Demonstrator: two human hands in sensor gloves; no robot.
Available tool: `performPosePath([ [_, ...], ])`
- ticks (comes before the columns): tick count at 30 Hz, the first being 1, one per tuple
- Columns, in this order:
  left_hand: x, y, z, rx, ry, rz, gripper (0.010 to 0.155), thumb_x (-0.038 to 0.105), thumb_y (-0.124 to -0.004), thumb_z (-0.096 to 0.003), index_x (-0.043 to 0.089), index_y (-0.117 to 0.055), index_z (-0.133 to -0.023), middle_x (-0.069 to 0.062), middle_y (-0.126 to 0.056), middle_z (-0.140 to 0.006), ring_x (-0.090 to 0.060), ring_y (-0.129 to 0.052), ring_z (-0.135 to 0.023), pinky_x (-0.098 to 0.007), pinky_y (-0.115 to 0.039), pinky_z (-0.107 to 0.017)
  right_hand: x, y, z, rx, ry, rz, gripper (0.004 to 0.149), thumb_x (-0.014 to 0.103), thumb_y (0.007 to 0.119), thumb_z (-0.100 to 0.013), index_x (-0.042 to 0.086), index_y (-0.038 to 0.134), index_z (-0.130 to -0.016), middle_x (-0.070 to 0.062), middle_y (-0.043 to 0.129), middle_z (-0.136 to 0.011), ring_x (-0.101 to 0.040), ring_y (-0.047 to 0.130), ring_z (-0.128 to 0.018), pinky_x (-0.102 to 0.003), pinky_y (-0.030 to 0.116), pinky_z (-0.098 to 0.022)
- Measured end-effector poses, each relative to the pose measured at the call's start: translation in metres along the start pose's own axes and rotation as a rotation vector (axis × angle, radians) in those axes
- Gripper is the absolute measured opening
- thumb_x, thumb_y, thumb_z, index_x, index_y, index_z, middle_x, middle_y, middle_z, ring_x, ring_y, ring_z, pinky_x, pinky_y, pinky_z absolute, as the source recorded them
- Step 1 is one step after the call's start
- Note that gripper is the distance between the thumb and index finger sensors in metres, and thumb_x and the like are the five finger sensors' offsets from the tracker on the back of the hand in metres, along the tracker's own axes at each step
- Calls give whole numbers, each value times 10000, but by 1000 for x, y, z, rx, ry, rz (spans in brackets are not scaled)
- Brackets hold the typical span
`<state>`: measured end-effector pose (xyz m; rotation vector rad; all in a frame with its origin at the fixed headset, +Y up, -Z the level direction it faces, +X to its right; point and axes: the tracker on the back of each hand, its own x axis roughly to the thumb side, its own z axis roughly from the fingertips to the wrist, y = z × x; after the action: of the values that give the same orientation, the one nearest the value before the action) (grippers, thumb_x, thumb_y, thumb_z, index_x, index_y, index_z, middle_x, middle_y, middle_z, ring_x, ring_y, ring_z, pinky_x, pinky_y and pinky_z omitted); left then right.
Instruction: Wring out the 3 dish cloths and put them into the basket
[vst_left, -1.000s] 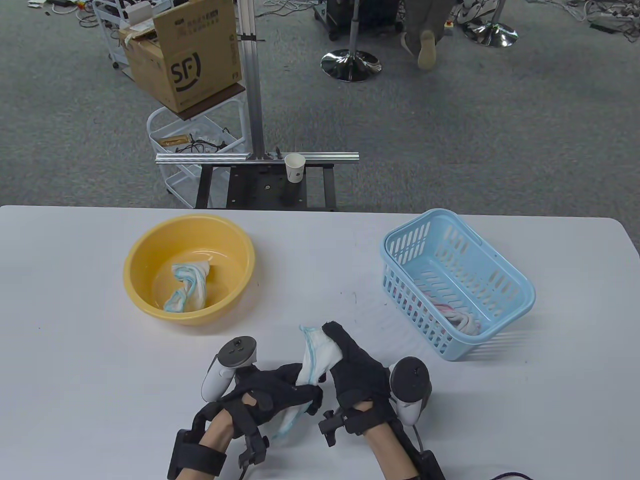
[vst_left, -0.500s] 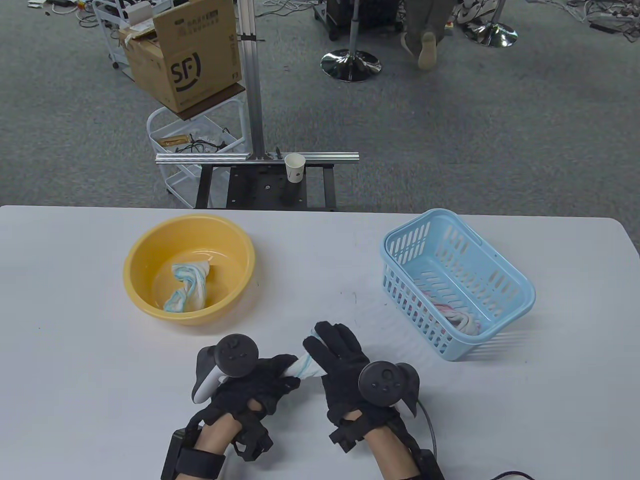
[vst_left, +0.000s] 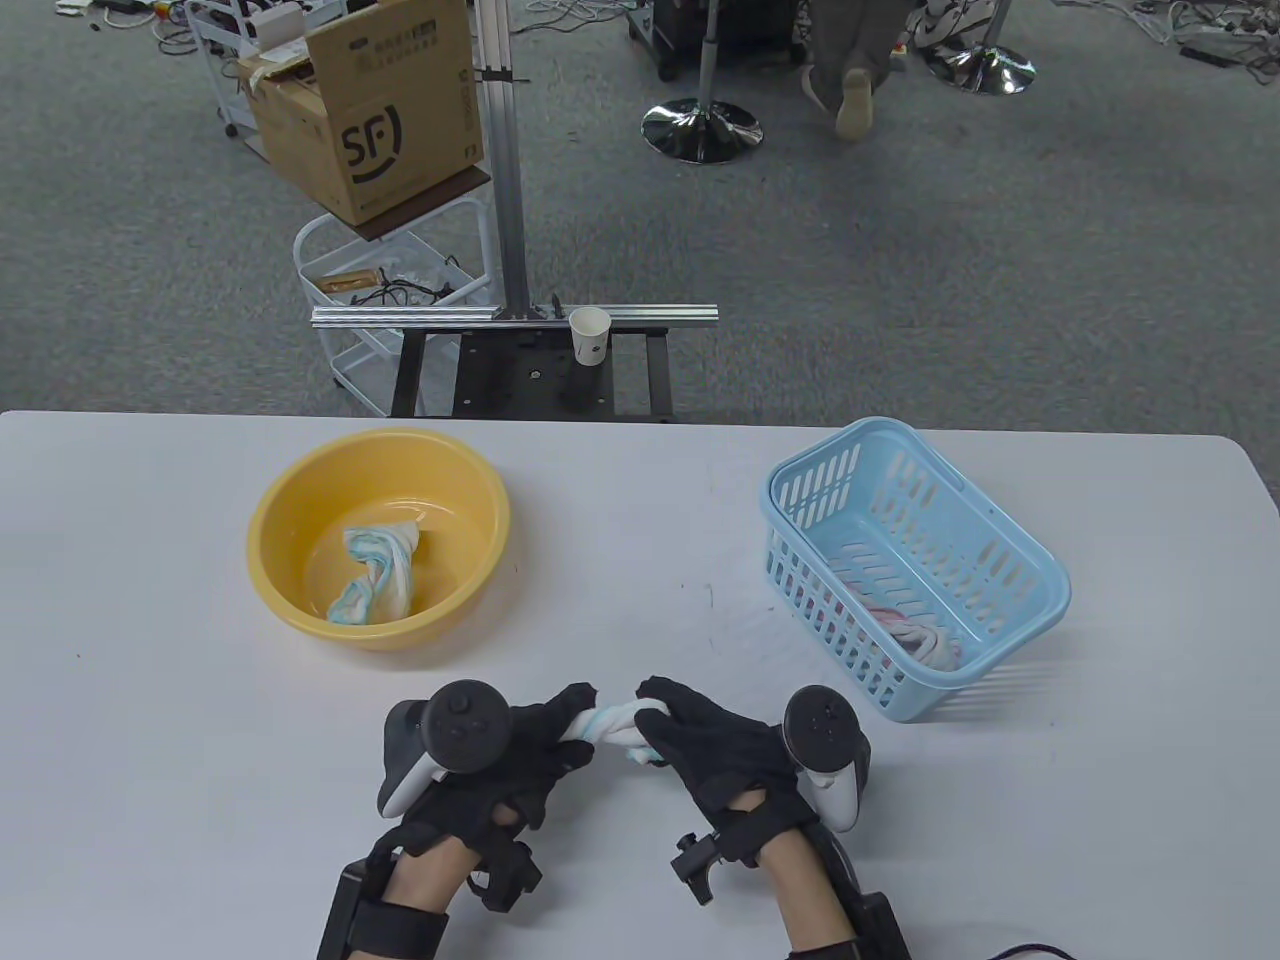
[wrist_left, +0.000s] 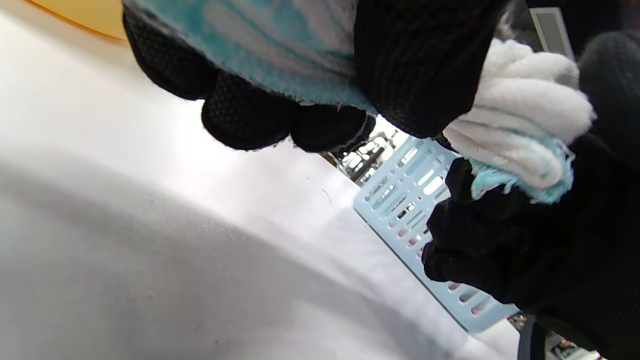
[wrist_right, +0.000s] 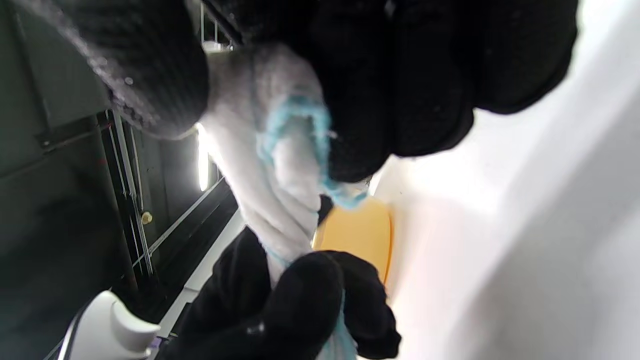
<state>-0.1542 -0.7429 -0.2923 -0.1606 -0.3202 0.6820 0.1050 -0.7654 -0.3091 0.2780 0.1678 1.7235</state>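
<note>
A white dish cloth with a blue edge is twisted into a short rope between my two hands near the table's front edge. My left hand grips its left end and my right hand grips its right end; the wrist views show the same cloth squeezed in both fists. A second blue-edged cloth lies twisted in the yellow basin. A pink-striped cloth lies in the light blue basket on the right.
The basin sits at the left middle of the white table, the basket at the right middle, tilted. Beyond the far edge stand a metal frame with a paper cup, a wire cart and a cardboard box.
Both hands rotated against each other, and the loosely held cloth is now twisted tight and short between them. The hands have come level, close together.
</note>
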Motion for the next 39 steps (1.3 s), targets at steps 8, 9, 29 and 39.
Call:
performPosePath([
  [8,19,-5,3,44,-105,-100,668,437,-915,-404,347,-708,-1032,31,-1010,-612,-239,-1021,-478,-514,-795,-541,-9,-3,-1,-46,62,-133,679,551,840,-463,29,786,-893,-64,1048,-399,-289,1047,-364,-544,852,-371],
  [9,21,-5,3,57,-108,-112,640,449,-909,-410,319,-743,-1014,29,-1015,-578,-232,-1022,-438,-509,-808,-516,-10,-2,-1,-47,88,-167,675,547,840,-465,25,788,-890,-61,1050,-386,-286,1050,-352,-542,857,-359],
  [29,-39,7,3,14,137,887,597,552,-867,-464,79,-907,-826,81,-1032,-304,-144,-997,-124,-438,-884,-282,25,11,9,-140,-310,479,646,416,819,-514,170,554,-1049,-201,732,-997,-499,745,-878,-692,600,-630],
  [39,-23,-23,-4,-446,68,1236,618,594,-838,-484,67,-929,-792,88,-1034,-274,-135,-978,-72,-422,-886,-233,51,42,20,-98,-589,1152,970,490,822,-503,410,-19,-980,-85,13,-1122,-488,262,-1045,-688,406,-711],
])
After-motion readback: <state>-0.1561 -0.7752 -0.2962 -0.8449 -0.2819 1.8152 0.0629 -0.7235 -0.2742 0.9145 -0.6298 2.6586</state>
